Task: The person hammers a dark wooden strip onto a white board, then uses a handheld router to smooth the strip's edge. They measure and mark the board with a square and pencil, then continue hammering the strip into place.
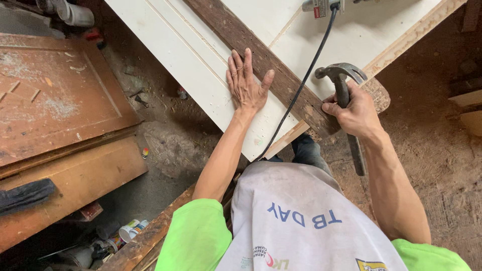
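Gripping the black-handled steel claw hammer (346,108), your right hand (355,114) points its head to twelve o'clock; your left hand (245,83) presses flat, fingers spread, on the dark weathered wooden plank (281,75).

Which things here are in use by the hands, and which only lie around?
In use: left hand flat on dark wooden strip over white panel; right hand gripping claw hammer.
Lying about: brown door, cans, black cable.
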